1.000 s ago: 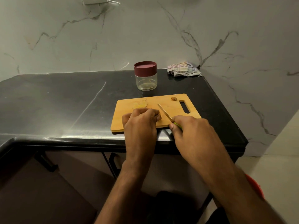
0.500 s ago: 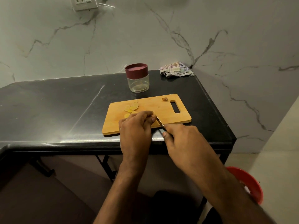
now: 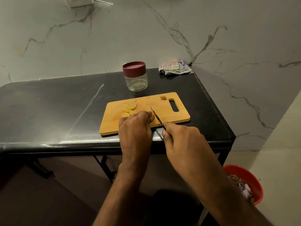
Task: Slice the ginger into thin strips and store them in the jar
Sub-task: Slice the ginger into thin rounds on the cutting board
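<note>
Several ginger rounds (image 3: 129, 108) on board (image 3: 179, 117), slicing step. Left hand (image 3: 135, 126) curled over ginger, hidden. Right hand (image 3: 182, 139) gripping knife (image 3: 156, 117). Next: strip cuts, then unlid jar (image 3: 136, 76).

The right hand (image 3: 184, 141) grips the knife (image 3: 156, 117), its blade over the cutting board (image 3: 166, 111). Left of that grip the left hand (image 3: 135, 126) rests on the board. Ginger slices (image 3: 129, 108) lie beyond it. The jar (image 3: 135, 76) stands behind the board, the cloth (image 3: 175, 67) further right.
</note>
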